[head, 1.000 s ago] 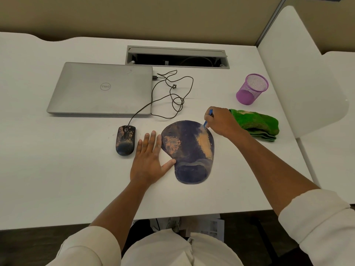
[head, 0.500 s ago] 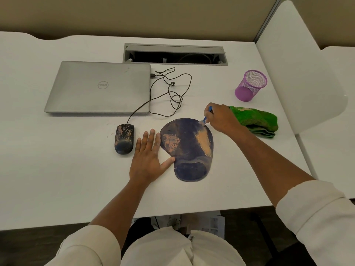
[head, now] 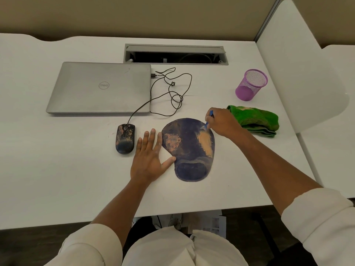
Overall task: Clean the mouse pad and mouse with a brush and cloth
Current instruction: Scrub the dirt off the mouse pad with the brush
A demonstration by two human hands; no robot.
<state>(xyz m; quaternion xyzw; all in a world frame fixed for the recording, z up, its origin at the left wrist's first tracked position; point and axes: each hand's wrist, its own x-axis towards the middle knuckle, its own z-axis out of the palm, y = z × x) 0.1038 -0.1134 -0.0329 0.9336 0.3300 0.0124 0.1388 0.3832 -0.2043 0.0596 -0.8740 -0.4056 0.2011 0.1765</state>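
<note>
Right hand (head: 221, 122) fingers (head: 208, 118) are clenched around a thin blue brush (head: 209, 120), its bristles touching the mouse pad (head: 189, 148) at its far right edge. Left hand (head: 150, 158) lies flat, fingers spread, thumb touching the pad's left edge. The pad, mid-counter (head: 57, 169), looks soft and light, so likely to slide; pinning it suits.

White desk (head: 57, 179), beige wall (head: 134, 14), white divider panel (head: 299, 60), dark floor (head: 28, 244)
</note>
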